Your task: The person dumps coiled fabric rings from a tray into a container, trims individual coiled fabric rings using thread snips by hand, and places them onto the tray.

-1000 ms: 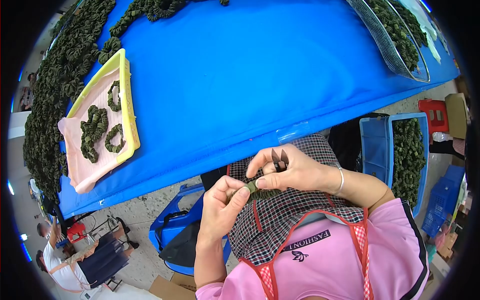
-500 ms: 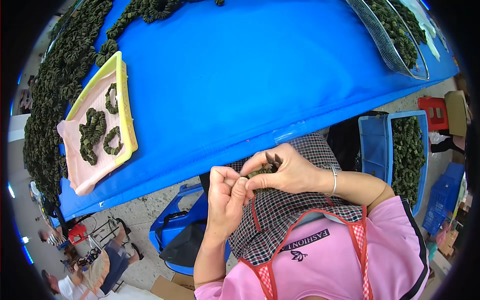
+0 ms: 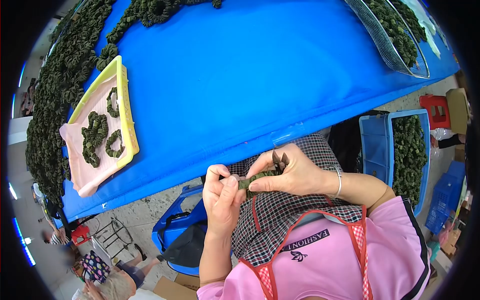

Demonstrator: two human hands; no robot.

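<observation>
A dark green gathered-fabric scrunchie [image 3: 260, 179] is stretched between my two hands above my checked apron, just off the table's near edge. My left hand [image 3: 222, 197] pinches its left end between thumb and fingers. With thumb and fingers my right hand [image 3: 297, 172] grips the other end. Thread snips [image 3: 280, 161] are tucked in that same hand, their dark pointed tips sticking up by the forefinger. The rest of the snips is hidden in the palm.
On the blue table [image 3: 215, 90], a yellow basket [image 3: 129, 115] lined with pink cloth holds several scrunchies. A scrunchie heap [image 3: 55, 105] runs along the left. A wire basket [image 3: 385, 42] stands top right, and a blue crate [image 3: 377, 142] full of scrunchies stands beside me. Another person [image 3: 117, 280] is lower left.
My hands have drawn slightly apart, so more of the scrunchie shows between them. The snips' tips have shifted a little to the right. At lower left, the other person has moved.
</observation>
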